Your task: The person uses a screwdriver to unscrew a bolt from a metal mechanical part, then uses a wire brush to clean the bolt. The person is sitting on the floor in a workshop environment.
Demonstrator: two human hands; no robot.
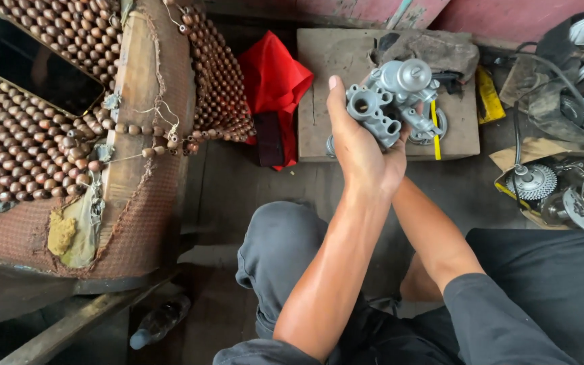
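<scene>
- Carburetor (392,101), grey cast metal, held up over the wooden block (332,61); lifted clear, likely for turning and inspection
- left hand (359,152) wraps it from below, fingers closed on the body; right hand mostly hidden behind, grip cannot be told
- red cloth (273,81) lies beside the block
- cardboard box (542,152) at right holds a finned part and other metal pieces
- beaded seat cover (28,135) at left carries a dark phone (32,64)
</scene>
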